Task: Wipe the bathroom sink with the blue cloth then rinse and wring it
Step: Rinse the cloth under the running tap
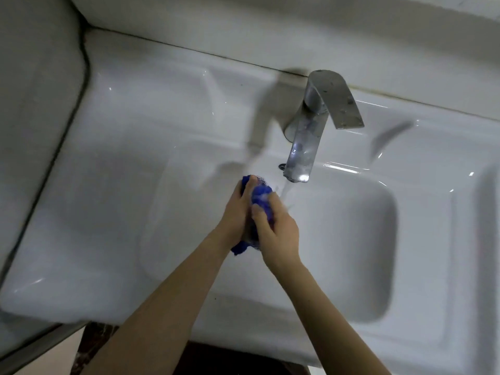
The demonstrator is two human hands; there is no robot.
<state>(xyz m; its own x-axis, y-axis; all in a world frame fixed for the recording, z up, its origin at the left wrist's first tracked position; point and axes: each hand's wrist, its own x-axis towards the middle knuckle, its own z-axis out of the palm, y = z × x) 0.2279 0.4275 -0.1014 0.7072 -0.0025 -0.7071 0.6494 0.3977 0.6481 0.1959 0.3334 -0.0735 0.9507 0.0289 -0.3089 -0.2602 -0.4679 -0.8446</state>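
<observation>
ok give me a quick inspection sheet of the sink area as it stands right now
surface: white sink, glossy, basin bare as far as visible
job's things: blue cloth bunched up over the basin, just left of the running water
faucet: metal faucet spotted, handle lifted, stream flowing
clutter: nothing seen
hands: left hand and right hand both closed around the cloth, pressed together
cables: nothing seen
surroundings: white wall behind, dark seam along the sink's left edge, dark floor below the front rim
</observation>
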